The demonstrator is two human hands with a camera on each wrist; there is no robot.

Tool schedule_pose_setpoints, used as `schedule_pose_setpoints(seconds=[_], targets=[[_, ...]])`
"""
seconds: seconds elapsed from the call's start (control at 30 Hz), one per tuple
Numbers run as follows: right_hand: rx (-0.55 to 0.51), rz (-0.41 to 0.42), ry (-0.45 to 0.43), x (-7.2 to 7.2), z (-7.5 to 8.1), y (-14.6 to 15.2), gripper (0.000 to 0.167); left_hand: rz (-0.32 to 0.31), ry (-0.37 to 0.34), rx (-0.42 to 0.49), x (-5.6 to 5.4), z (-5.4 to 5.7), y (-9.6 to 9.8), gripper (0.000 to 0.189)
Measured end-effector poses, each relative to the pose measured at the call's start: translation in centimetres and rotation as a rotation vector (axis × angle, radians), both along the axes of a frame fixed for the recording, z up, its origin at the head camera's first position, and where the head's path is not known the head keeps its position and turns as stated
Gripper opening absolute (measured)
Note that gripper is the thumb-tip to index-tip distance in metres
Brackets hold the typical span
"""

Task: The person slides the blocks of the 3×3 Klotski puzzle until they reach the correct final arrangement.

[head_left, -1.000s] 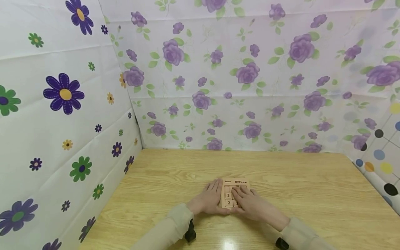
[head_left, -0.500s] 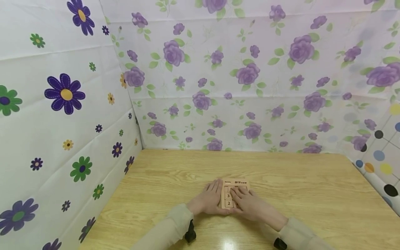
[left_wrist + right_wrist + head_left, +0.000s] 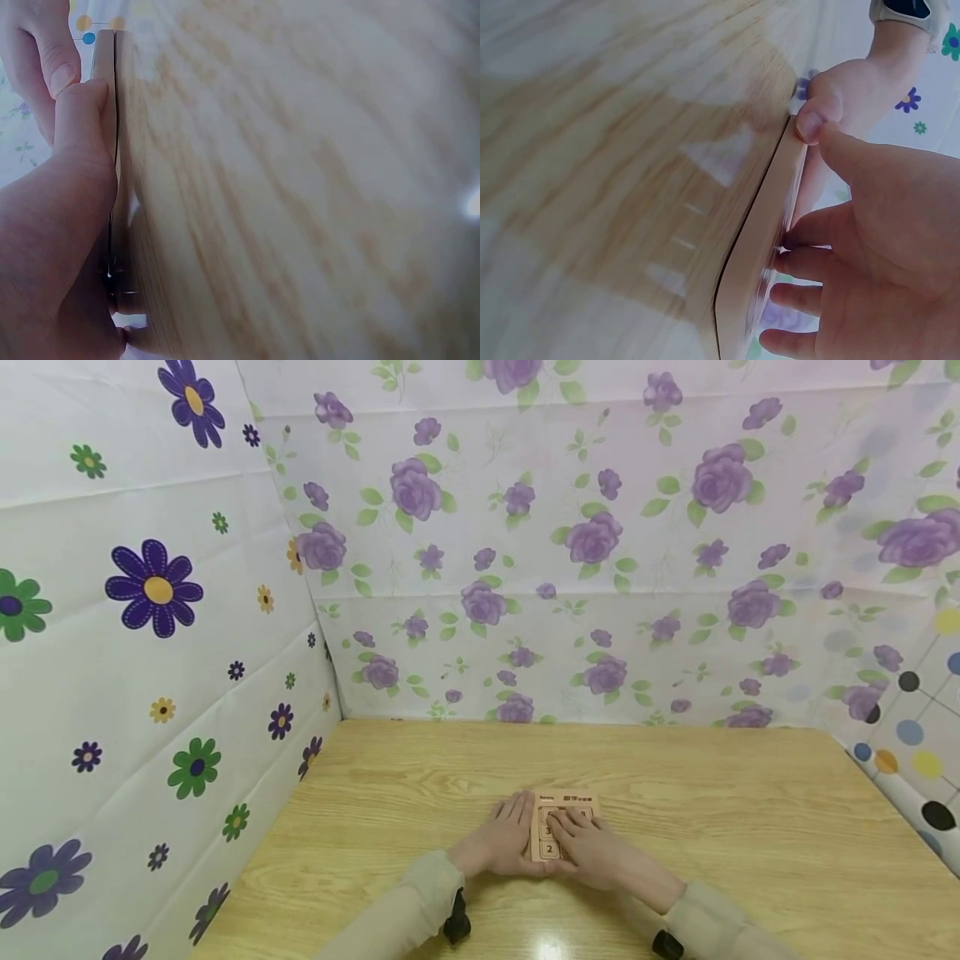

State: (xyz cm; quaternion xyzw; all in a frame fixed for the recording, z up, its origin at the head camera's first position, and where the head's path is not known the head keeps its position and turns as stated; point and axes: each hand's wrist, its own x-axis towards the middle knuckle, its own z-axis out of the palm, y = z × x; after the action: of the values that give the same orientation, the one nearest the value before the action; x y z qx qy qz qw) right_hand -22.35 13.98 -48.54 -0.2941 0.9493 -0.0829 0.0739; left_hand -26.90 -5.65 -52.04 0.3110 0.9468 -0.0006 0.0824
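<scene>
1. The number puzzle board [image 3: 557,797] lies flat on the table [image 3: 712,802], in front of the person. Its heading is at the far side and its digits face the person, presumably so they read right way up.
2. The left hand [image 3: 501,839] has straight fingers along the board's left side and its thumb along the near edge. This grip is not closed around the board; it seems to brace that corner against sliding.
3. The right hand [image 3: 600,853] has a loose, unclosed grip, its fingers extended over the number tiles [image 3: 550,849], probably to push them within the frame. How firmly the fingertips press cannot be told.
4. Its thumb reaches the near edge beside the left thumb, likely as an anchor.
</scene>
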Motion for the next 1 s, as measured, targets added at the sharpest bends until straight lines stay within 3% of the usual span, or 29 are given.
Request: schedule_pose_setpoints(seconds=[0.6,0.83,1.0], targets=[[0.021,0.009,-0.005,-0.4,-0.3,-0.2,0.078,-0.011,0.024,0.000,-0.1,0.1,0.1,0.118],[-0.022,0.047,-0.027,-0.7,-0.5,0.5,0.077,-0.006,0.012,-0.008,0.0,0.2,0.1,0.120],[-0.057,0.001,-0.063,-0.5,-0.3,1.4,0.074,-0.005,0.022,-0.018,0.0,0.1,0.1,0.121]])
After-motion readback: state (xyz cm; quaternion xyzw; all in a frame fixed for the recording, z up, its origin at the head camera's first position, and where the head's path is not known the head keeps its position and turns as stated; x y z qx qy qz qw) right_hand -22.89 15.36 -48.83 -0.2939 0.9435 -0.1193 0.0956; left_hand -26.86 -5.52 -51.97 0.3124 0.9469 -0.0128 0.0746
